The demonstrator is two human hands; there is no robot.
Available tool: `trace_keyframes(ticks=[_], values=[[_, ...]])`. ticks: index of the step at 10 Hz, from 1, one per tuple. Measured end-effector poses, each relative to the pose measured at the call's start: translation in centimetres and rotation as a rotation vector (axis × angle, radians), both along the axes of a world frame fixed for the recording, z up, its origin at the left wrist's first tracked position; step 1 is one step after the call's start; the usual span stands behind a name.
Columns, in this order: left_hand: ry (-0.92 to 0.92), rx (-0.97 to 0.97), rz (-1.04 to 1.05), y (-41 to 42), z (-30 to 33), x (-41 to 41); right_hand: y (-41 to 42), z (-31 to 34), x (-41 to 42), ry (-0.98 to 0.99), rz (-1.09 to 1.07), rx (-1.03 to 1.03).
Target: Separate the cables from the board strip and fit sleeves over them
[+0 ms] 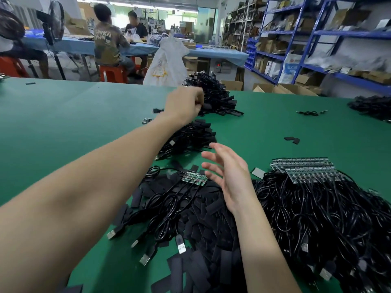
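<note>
Left hand [183, 103] reaches far out over the green table mat [63, 123], fingers curled at the edge of the far heap of black sleeved cables [213, 96]; whether it pinches anything cannot be told. Right hand [227, 176] hovers relaxed, fingers spread, just beside a short green board strip [194, 179] with black USB cables [167, 210] attached, lying on loose flat black sleeves [211, 233].

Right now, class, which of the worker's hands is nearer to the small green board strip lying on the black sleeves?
Right. The right hand hovers open just beside the board strip, fingers almost over it. The left hand is stretched far beyond it, at the far cable pile.
</note>
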State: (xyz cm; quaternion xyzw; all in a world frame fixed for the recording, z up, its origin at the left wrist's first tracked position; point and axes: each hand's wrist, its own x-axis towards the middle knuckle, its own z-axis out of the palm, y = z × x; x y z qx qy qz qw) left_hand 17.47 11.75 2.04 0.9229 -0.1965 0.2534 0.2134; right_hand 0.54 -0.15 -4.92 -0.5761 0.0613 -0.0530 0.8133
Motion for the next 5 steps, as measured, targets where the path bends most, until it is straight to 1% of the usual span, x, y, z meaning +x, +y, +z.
trace_keyframes(ticks=[1, 2, 4, 5], values=[[0.141, 0.156, 0.051, -0.4, -3.2, 1.8, 0.0, -0.3, 0.1, 0.012, 0.015, -0.025], [0.176, 0.242, 0.105, -0.4, -4.2, 2.4, -0.2, -0.6, 0.3, 0.019, 0.019, -0.029], [0.046, 0.166, 0.029, 0.8, -2.3, -1.1, -0.2, -0.7, 0.3, 0.033, 0.051, -0.04], [-0.016, -0.132, -0.001, 2.0, -3.6, -5.0, -0.3, -0.5, 0.2, 0.041, 0.05, -0.041]])
